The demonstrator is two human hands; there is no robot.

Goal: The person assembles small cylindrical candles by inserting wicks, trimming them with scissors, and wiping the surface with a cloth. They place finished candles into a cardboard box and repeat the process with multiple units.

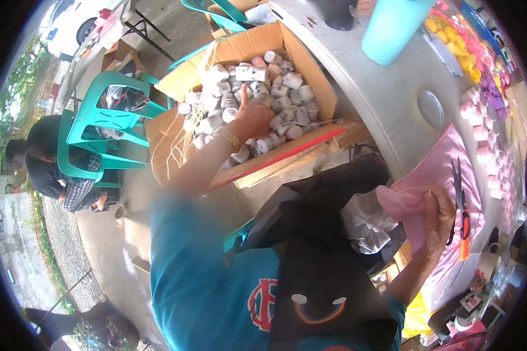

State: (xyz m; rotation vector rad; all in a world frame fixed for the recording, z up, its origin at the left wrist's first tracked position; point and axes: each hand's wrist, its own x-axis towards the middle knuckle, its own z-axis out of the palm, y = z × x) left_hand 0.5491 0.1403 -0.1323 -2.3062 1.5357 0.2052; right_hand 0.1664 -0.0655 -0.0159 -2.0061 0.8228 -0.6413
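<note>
Teal shirt fabric fills the lower middle, with a black bag lying over the person's lap; its lower part is cut off by the rim. Beyond it the right hand is closed, its grip pinching a soft pink cloth, while a wrinkled white plastic bag sits just beside it, partly hidden in the black bag's mouth. Scissors with an orange handle lie on a glossy pink sheet on the round grey bench. The left hand, wearing a gold bracelet, reaches into a brown cardboard box full of small white cylinders; the fingers curl down among them with one finger raised, and I cannot tell whether anything is grasped. What the cylinders are is too blurred to make out. A teal plastic chair stands left of the box.
</note>
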